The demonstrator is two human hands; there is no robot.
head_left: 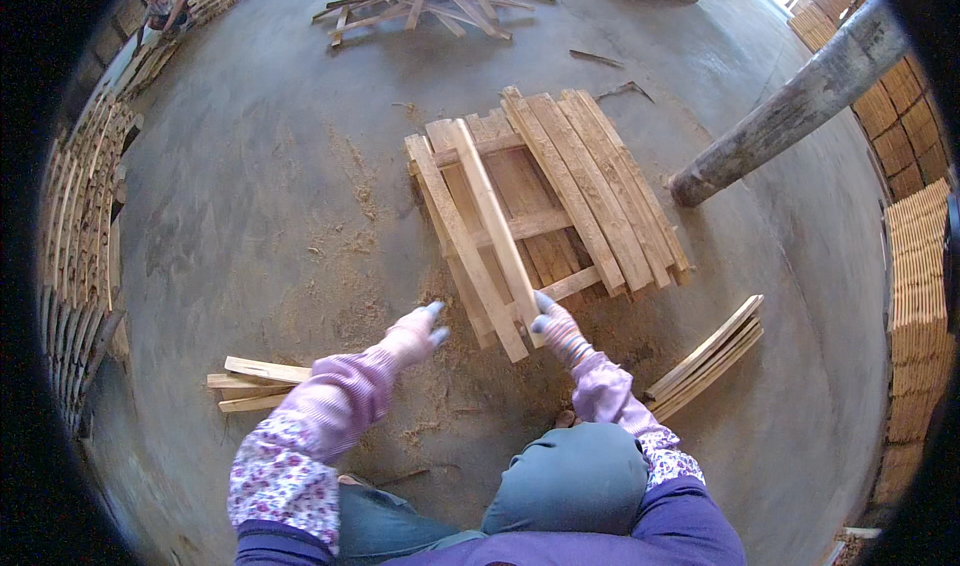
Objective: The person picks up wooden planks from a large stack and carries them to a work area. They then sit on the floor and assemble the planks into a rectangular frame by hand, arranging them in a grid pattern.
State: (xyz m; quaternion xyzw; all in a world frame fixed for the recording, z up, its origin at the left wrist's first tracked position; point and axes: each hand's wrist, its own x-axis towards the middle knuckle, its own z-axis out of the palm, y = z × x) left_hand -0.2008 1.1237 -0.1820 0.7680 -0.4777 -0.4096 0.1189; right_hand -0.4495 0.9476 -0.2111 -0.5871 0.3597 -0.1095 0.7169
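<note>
Right hand [560, 332] gripping near end of long wooden slat [492, 221], slat angled over half-built pallet [545, 211] on concrete floor [250, 216]. Left hand [415, 334] empty, fingers loose, just left of pallet. Slat bundles [705, 361] at right, more [250, 384] at left.

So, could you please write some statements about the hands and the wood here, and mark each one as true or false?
1. The right hand holds the near end of a long wooden slat. True.
2. The left hand grips a hammer. False: it is open and holds nothing, hovering beside the slat frame.
3. The slat frame lies on a workbench. False: it lies on the concrete floor.
4. A small pile of short slats lies on the floor to the person's left. True.
5. A thick round pole slants down to the floor right of the frame. True.
</note>
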